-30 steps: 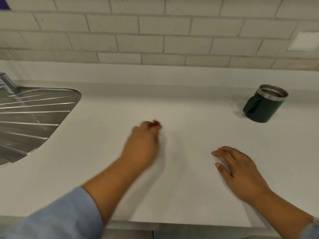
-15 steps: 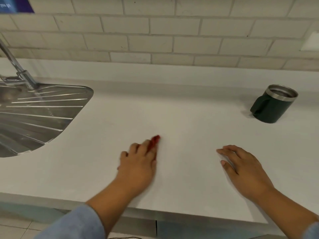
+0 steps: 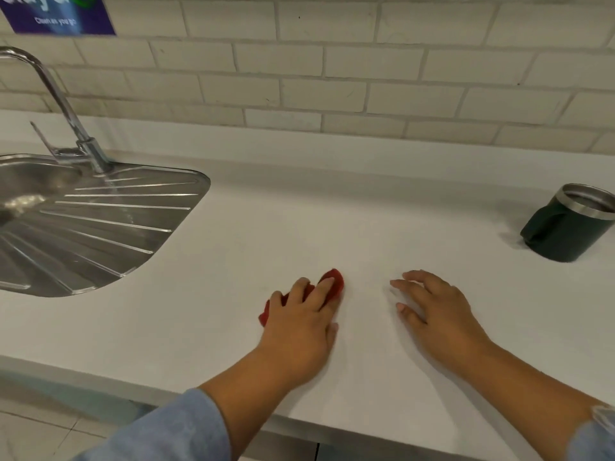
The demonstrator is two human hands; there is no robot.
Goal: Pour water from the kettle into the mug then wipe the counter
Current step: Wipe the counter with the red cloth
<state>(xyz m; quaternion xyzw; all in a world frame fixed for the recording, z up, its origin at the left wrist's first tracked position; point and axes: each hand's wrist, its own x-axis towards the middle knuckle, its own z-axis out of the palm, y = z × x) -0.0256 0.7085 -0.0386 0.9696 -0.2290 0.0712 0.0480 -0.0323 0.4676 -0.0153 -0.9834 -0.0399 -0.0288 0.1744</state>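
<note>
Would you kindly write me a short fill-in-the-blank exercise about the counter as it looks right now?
1. The left hand presses a cloth whose colour is ____.
2. The right hand lies flat on the counter and holds ____.
3. The dark green mug stands ____, its opening facing up.
4. The metal drainboard lies on the person's ____ side.

Missing words: red; nothing; upright; left

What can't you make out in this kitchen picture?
Head view only:
- Kettle: nowhere in frame.
- Mug: the right edge cuts it off; whether it holds water cannot be told.
- Red cloth: mostly hidden under the left hand.
- Purple sign: cut by the top edge, small print blurred.
- Sink: its basin runs off the left edge.
</note>
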